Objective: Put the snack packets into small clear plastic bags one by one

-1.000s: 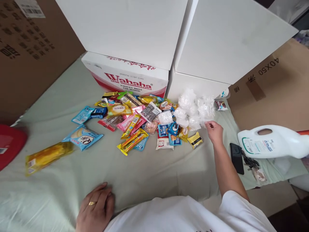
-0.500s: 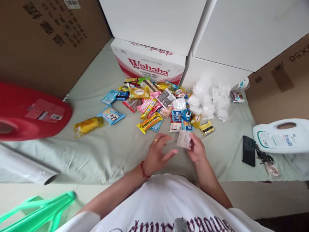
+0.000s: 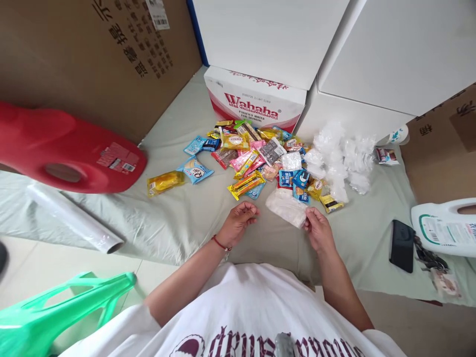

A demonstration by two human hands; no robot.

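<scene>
My right hand [image 3: 318, 230] pinches the corner of a clear plastic bag [image 3: 287, 207], which hangs open just in front of a heap of small snack packets [image 3: 256, 161] on the pale green cloth [image 3: 178, 223]. My left hand [image 3: 238, 222] hovers a hand's width to the left of the bag, fingers curled loosely, holding nothing. A pile of more crumpled clear bags [image 3: 336, 156] lies to the right of the snacks.
A red jug [image 3: 63, 153] lies on its side at left, with a roll of clear film [image 3: 74, 218] before it. White cartons and a Wahaha box [image 3: 256, 99] stand behind. At right lie a black phone [image 3: 401, 239], keys and a white jug [image 3: 444, 228]. Green plastic stool [image 3: 55, 312] at lower left.
My right hand took a clear bag from the pile at right and brought it in front of me. My left hand lifted off the cloth and came near it.
</scene>
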